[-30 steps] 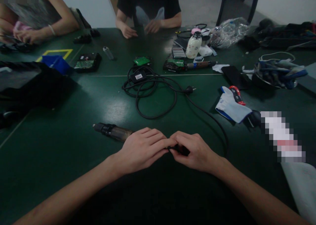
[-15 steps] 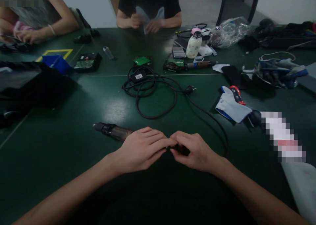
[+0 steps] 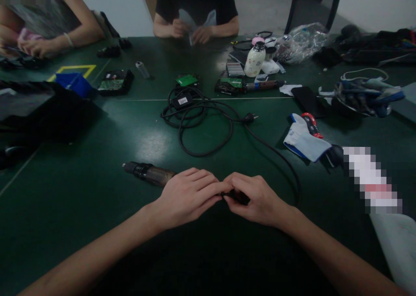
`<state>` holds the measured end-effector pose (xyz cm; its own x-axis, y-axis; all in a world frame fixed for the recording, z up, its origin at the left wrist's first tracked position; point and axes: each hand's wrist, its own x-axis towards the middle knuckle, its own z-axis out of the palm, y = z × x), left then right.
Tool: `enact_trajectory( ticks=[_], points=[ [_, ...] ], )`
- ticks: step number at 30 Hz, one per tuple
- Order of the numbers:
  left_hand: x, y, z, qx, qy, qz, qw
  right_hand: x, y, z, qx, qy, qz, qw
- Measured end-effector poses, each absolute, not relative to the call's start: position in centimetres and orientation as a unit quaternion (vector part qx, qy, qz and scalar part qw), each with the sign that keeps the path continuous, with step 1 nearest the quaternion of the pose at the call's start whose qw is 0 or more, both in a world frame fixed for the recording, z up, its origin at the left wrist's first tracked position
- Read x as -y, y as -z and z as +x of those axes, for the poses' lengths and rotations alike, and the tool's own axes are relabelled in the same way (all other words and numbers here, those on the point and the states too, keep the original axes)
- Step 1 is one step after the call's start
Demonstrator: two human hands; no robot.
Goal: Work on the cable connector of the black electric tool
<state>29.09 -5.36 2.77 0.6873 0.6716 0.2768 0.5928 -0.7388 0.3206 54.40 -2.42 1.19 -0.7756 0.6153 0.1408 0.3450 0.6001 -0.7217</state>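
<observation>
My left hand [image 3: 188,196] and my right hand [image 3: 256,200] meet near the front of the dark green table [image 3: 97,157]. Their fingertips are pinched together on a small black part [image 3: 236,196] that is mostly hidden by my right fingers. A black cable [image 3: 276,155] runs from beside my right hand up to a coiled bundle. A dark cylindrical tool [image 3: 147,173] lies on the table just left of my left hand, its near end hidden under my knuckles.
A coiled black power cable with adapter [image 3: 195,114] lies mid-table. A white and blue glove [image 3: 303,140] with a red-handled tool [image 3: 311,125] is at right. Circuit boards [image 3: 115,81], a white bottle [image 3: 255,60] and a blue bin [image 3: 73,82] stand farther back. Two other people sit at the far side.
My hands have stayed in place. The person in black across the table has lifted both hands off the table and now holds a clear bag.
</observation>
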Motion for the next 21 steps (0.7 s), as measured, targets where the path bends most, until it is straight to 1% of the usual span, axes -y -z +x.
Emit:
enact_trajectory(
  ticks=[4,9,12,15,18,20,21],
  points=[
    [5.3,-3.0,29.0,-0.334,-0.186,0.914,0.135,2.4,-1.2,54.4,0.874,-0.351,-0.275,0.193],
    [5.3,-2.8,29.1,-0.342,-0.195,0.915,0.095,2.4,-1.1,54.4,0.874,-0.353,-0.274,0.192],
    [5.4,-3.0,29.0,-0.336,-0.213,0.907,0.135,2.4,-1.1,54.4,0.872,-0.361,-0.272,0.190],
    [5.2,-3.6,29.1,-0.334,-0.258,0.891,0.169,2.4,-1.1,54.4,0.869,-0.367,-0.270,0.191],
    [5.3,-5.1,29.2,-0.326,-0.305,0.885,0.134,2.4,-1.1,54.4,0.867,-0.370,-0.270,0.195],
    [6.2,-6.4,29.1,-0.296,-0.337,0.887,0.106,2.4,-1.1,54.4,0.865,-0.371,-0.272,0.199],
    [7.0,-7.1,28.9,-0.279,-0.346,0.889,0.111,2.4,-1.1,54.4,0.864,-0.374,-0.272,0.201]
  ],
)
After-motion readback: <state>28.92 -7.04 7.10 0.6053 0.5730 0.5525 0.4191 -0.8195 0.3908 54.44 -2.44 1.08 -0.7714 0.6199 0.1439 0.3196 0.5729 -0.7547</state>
